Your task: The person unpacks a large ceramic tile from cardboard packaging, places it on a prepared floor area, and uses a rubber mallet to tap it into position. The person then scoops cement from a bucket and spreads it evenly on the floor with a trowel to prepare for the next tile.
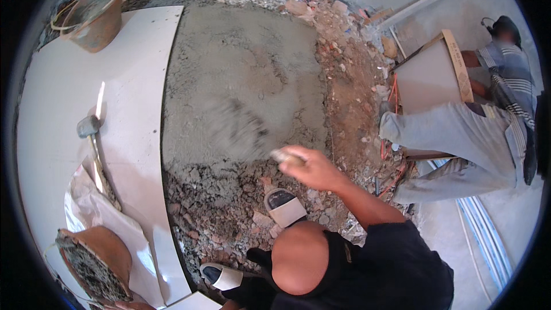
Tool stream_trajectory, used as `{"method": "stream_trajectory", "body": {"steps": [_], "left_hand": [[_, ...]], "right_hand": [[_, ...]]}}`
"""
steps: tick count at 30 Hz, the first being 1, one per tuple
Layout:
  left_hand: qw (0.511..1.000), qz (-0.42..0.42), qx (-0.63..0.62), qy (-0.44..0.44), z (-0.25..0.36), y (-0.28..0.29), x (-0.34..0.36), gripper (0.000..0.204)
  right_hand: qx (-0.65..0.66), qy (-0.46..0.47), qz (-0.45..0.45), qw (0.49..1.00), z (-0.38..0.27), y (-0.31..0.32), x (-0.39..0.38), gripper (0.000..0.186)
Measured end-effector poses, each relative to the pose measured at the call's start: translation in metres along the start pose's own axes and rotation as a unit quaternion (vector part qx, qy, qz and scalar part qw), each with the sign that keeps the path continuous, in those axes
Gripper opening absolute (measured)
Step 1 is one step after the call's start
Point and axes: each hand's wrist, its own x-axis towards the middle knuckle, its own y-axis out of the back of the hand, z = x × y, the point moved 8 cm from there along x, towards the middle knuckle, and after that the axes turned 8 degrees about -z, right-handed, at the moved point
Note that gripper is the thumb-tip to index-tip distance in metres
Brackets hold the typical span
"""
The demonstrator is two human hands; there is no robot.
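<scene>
My right hand point(307, 167) is closed round the handle of a trowel point(241, 129). Motion smears the blade, which is over the bed of wet grey mortar point(229, 46). Part of my left hand point(129, 306) shows at the lower edge, beside a tilted brown bucket point(109, 252) with mortar in it; its fingers are too cut off to read. Left of the mortar lie large white tiles point(126, 103). A rubber mallet point(89, 127) rests on them, its handle running toward a crumpled white sack point(97, 204) near the bucket.
Another brown bucket point(97, 20) stands at the far left. Rubble point(218, 201) lies between my sandalled feet and the mortar; broken soil point(356, 103) borders its right side. At right, another person point(476, 132) is beside a large framed panel point(427, 83). Pale pipes point(482, 232) lie behind that person.
</scene>
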Motion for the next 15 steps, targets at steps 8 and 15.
{"method": "stream_trajectory", "body": {"steps": [8,15], "left_hand": [[0.975,-0.09,-0.173,-0.11,0.139,-0.019,0.117,0.06],[0.922,-0.239,-0.109,-0.283,0.181,-0.042,0.137,0.063]], "right_hand": [[-0.146,-0.191,0.336,0.911,0.163,0.119,0.066,0.054],[-0.083,-0.213,0.371,0.9,0.235,0.23,0.065,0.052]]}}
